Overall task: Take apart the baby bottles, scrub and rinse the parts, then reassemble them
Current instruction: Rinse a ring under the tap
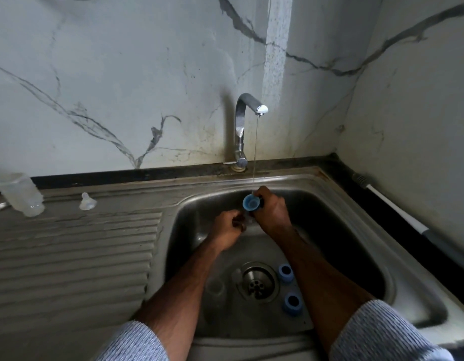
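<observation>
No readable text, label, brand name, number or sign appears anywhere in this view. The clear bottle body (19, 194) lying on the drainboard may carry faint markings, but they are too blurred to make out.
</observation>
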Available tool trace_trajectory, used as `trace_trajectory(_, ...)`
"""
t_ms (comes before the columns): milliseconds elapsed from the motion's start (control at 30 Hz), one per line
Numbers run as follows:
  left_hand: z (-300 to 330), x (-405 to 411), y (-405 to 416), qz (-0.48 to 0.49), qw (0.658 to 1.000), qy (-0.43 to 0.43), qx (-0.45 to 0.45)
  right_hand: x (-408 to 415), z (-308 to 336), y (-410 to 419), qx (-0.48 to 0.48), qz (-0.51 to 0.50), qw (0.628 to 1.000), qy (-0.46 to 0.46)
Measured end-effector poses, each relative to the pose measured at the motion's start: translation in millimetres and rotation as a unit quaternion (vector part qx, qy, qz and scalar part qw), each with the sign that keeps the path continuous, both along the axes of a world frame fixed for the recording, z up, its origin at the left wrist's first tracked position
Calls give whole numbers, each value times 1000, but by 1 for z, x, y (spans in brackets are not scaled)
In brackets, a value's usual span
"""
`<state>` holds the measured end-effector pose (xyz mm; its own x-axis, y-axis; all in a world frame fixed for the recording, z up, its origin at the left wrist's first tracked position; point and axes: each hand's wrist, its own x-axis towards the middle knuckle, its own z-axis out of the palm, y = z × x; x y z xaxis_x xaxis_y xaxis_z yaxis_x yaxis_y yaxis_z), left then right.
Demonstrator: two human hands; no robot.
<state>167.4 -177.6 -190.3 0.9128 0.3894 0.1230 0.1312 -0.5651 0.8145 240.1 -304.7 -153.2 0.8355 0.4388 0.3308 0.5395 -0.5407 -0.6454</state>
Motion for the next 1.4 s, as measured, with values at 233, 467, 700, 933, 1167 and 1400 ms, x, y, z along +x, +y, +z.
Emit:
trace_trajectory(233,2,2,1,19,989,-106,-98,9,-11,3,121,25,977,176)
trace_trajectory(467,4,3,-6,72,980,-180,-40,7,-9,6,68,111,973,189)
trace_trajectory(700,13,1,-11,17,984,-153,-91,-1,4,1,100,56,964,238)
trace_trajectory(933,15,3,-11,15,914,-168,-369,-5,13,-13,154,167,931,284)
trace_trajectory(1167,16,2,-16,-28,918,-151,-365,-5,14,-6,168,82,947,262)
trace_trajectory(1400,22,1,-18,-2,890,-103,-444,8,-1,-15,91,169,961,199)
